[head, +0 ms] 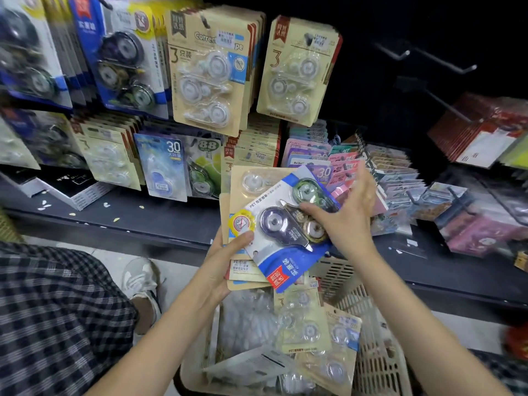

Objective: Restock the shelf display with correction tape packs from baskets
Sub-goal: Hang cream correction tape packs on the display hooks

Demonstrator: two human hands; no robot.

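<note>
Left hand (225,252) grips a stack of correction tape packs (248,270); right hand (345,218) grasps the top blue pack (288,221).
Its long axis is tilted diagonally, header pointing down toward the basket (380,352).

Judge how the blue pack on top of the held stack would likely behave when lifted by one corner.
The blue pack is thin card with a clear blister, so it probably flexes a little yet holds shape. It looks light for its size. The glossy plastic may let it slide off the tan packs beneath, which the left hand holds.
</note>
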